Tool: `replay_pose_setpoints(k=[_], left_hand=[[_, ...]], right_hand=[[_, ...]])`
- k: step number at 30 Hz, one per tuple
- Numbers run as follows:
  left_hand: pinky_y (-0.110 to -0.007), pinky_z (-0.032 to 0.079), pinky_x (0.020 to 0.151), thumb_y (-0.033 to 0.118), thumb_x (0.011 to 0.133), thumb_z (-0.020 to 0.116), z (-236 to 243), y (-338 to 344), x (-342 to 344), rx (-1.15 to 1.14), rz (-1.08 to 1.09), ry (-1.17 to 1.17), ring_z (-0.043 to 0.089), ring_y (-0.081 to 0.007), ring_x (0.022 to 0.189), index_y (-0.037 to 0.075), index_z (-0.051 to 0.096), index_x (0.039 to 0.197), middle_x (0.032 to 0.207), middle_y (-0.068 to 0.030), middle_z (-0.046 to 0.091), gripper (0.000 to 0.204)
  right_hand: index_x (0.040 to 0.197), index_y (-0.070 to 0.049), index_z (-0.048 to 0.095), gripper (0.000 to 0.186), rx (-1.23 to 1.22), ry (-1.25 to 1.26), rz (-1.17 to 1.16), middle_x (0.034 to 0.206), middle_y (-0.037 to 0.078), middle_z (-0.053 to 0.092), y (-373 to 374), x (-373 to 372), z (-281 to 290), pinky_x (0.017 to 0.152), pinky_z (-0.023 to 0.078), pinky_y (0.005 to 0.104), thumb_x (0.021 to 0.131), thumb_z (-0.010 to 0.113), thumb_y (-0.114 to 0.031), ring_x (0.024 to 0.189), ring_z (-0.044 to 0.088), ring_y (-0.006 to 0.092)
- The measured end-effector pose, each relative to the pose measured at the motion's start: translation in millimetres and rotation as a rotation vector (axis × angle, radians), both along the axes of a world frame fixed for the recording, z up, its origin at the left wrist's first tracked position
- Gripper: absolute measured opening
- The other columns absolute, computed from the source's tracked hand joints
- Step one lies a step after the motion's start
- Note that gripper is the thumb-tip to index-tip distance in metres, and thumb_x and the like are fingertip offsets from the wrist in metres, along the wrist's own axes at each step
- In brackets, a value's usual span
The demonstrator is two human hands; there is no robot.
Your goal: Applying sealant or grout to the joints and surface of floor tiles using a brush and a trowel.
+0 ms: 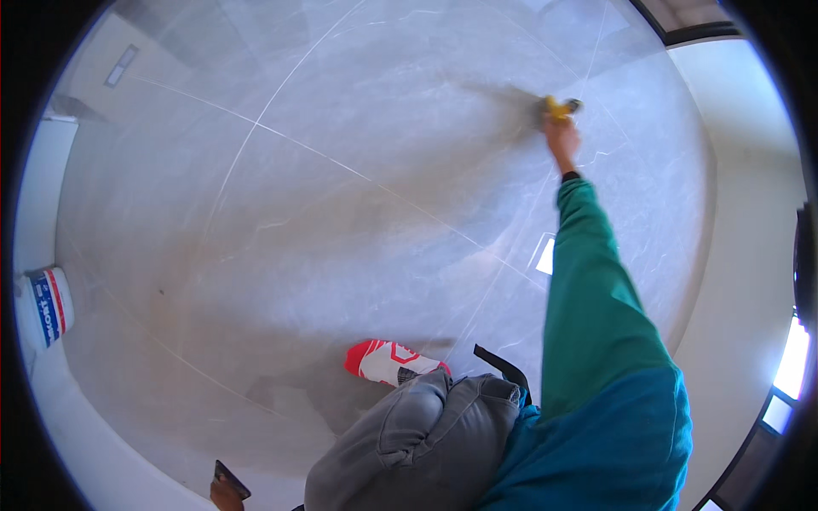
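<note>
My right arm, in a green and blue sleeve, stretches far forward over the grey tiled floor [341, 221]. My right hand [562, 140] is closed around a small yellow hand tool with dark parts [558, 108]. The tool is low over or on the floor; its exact kind is too small to make out. At the lower left edge, my left hand [225, 496] grips a dark, flat, rectangular object [232, 479]. Most of that hand and its arm lie outside the view.
My bent leg in grey trousers [417, 443] and a red and white sock [388, 361] are at the bottom middle. A white bucket [49, 307] with a blue and red label stands by the left wall. Pale wall [754, 221] runs along the right. Thin light joint lines [366, 179] cross the floor.
</note>
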State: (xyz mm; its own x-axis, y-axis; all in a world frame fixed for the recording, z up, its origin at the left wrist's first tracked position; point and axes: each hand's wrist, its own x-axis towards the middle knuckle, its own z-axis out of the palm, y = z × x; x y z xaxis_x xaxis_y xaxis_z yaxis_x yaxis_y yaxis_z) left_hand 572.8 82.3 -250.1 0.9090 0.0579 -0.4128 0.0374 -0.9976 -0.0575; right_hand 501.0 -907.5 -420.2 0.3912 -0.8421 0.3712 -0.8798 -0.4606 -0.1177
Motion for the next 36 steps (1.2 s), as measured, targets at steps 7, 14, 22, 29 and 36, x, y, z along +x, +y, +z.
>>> replay_pose_setpoints(k=[7, 14, 22, 29, 36], left_hand=[[-0.046, 0.037, 0.057, 0.028, 0.082, 0.046, -14.1, -50.3, 19.1, -0.187, 0.093, -0.228, 0.05, -0.0372, 0.06, -0.009, 0.05, 0.07, 0.064, -0.023, 0.053, 0.039], [-0.04, 0.039, 0.054, 0.028, 0.082, 0.047, -12.9, -39.0, -8.2, -0.287, 0.004, -0.252, 0.052, -0.0325, 0.06, -0.008, 0.053, 0.078, 0.069, -0.0226, 0.055, 0.036], [-0.042, 0.039, 0.06, 0.032, 0.084, 0.044, -4.2, -51.3, -8.0, -0.379, 0.244, -0.225, 0.051, -0.0338, 0.065, -0.01, 0.052, 0.08, 0.073, -0.0227, 0.055, 0.043], [-0.046, 0.035, 0.058, 0.024, 0.084, 0.042, -21.6, -83.0, 21.8, -0.287, 0.029, -0.19, 0.048, -0.0409, 0.065, -0.007, 0.049, 0.072, 0.069, -0.0254, 0.051, 0.034], [-0.042, 0.039, 0.058, 0.027, 0.083, 0.045, 12.3, -76.2, -18.6, -0.224, 0.137, -0.227, 0.051, -0.0334, 0.064, -0.006, 0.053, 0.074, 0.068, -0.0204, 0.054, 0.035]], right_hand=[[0.078, -0.001, 0.053, 0.018, 0.816, -0.175, 0.994, 0.075, 0.015, 0.051, 499.5, 152.7, -13.0, 0.06, 0.039, 0.0405, 0.063, 0.053, -0.011, 0.075, 0.051, 0.0297], [0.096, -0.005, 0.052, 0.025, 0.848, -0.903, 1.335, 0.086, 0.01, 0.054, 419.8, 155.8, 34.7, 0.071, 0.04, 0.0367, 0.073, 0.055, -0.016, 0.081, 0.05, 0.0268], [0.09, -0.002, 0.054, 0.042, 0.202, -0.01, -0.122, 0.078, 0.016, 0.058, 21.2, -39.8, 5.6, 0.059, 0.044, 0.0404, 0.076, 0.051, -0.041, 0.075, 0.057, 0.0283], [0.09, -0.003, 0.054, 0.026, 0.765, -0.384, 0.783, 0.087, 0.017, 0.053, 491.1, 100.0, -30.2, 0.067, 0.042, 0.0434, 0.066, 0.054, -0.014, 0.08, 0.052, 0.0335], [0.089, -0.002, 0.056, 0.023, 0.963, -0.699, 1.204, 0.085, 0.015, 0.055, 447.3, 129.7, 13.5, 0.071, 0.042, 0.0393, 0.073, 0.055, -0.019, 0.08, 0.053, 0.0293]])
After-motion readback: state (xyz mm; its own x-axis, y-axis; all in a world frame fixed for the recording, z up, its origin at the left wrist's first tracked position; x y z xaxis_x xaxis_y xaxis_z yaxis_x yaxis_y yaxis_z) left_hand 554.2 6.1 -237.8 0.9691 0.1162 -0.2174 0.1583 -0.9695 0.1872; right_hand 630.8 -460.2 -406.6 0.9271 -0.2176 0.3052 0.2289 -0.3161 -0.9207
